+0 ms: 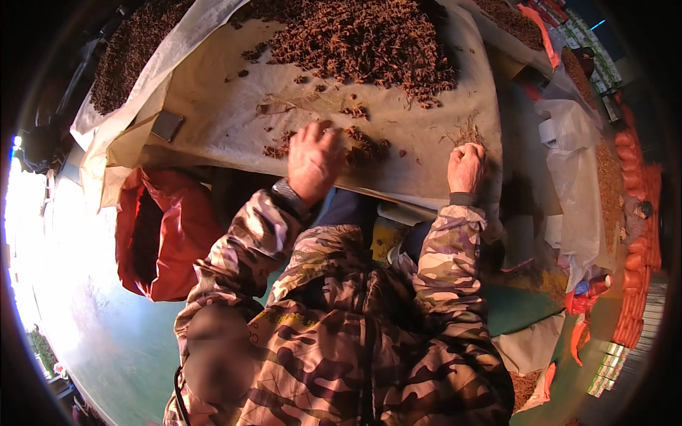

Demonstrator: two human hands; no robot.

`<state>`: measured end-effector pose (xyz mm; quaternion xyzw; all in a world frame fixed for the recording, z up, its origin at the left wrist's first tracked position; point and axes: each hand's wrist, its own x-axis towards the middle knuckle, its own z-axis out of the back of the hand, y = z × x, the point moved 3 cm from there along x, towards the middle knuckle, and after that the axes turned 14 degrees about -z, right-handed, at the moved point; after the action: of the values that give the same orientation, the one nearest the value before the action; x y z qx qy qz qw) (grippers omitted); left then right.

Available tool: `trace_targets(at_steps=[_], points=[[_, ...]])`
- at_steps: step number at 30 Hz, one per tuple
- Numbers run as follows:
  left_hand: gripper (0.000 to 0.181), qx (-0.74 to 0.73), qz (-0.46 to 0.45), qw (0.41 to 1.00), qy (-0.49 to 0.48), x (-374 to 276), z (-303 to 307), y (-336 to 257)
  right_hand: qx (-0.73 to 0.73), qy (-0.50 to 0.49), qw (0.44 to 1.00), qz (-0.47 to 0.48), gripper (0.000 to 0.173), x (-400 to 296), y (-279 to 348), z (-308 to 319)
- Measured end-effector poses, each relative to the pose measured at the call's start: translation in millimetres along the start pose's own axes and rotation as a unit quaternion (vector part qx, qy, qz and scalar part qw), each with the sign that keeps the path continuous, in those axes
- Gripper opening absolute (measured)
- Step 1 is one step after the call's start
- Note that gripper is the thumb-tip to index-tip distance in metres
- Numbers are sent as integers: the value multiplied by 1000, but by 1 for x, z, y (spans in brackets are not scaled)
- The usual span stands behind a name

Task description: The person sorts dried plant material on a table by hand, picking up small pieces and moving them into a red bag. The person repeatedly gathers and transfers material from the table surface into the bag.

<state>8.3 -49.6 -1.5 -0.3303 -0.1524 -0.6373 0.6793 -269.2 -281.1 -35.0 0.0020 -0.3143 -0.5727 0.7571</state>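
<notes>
My left hand [315, 160] is palm down over a small group of dried star anise [367, 146] near the front edge of a cloth-covered table [224, 117]. Its fingers are bent and blurred, and the palm side is hidden. To the right, my right hand [467, 168] has its fingers curled in beside a small heap of thin dry stalks [469, 133]. Whether anything is inside that hand is hidden. Beyond both hands lies a large heap of star anise [367, 42], with a few loose pieces in front of it.
A red sack [181, 234] with dark contents stands open below the table's left side. A small dark flat block [167, 125] lies on the cloth at left. More star anise [133, 53] lies beyond the raised sheet. Stacked red sacks [634, 266] and a person [634, 218] are far right.
</notes>
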Motion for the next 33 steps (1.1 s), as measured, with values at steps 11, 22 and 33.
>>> trace_targets(at_steps=[11, 22, 33], points=[[33, 10, -126, 983, 136, 26, -91, -58, 4, -35, 999, 20, 10, -16, 29, -5], [42, 61, -79, 980, 172, 21, -79, -15, -24, -23, 999, -6, 11, -18, 21, -14], [34, 58, 25, 998, -27, -30, 14, 46, 8, -26, 1000, 4, 10, -18, 20, -16]])
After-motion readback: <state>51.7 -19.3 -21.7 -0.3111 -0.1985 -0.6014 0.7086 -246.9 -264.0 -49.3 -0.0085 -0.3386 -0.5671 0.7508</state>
